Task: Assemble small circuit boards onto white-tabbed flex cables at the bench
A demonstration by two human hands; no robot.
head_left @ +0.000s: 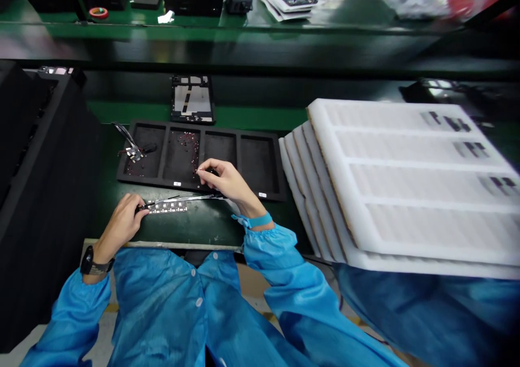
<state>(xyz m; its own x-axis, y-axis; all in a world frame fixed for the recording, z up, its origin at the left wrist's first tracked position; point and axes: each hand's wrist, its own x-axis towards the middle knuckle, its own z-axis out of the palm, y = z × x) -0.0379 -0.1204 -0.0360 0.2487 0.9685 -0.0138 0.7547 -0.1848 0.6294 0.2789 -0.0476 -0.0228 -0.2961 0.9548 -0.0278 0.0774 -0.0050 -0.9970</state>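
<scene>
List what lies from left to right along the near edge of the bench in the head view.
black bin → left hand → strip of small parts → right hand → foam trays

Tiny red specks (186, 138), perhaps screws

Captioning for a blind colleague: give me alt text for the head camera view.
At a green bench, the person's left hand pinches the end of a component strip while the right hand reaches into a black compartment tray. Stacked white foam trays sit to the right.
</scene>
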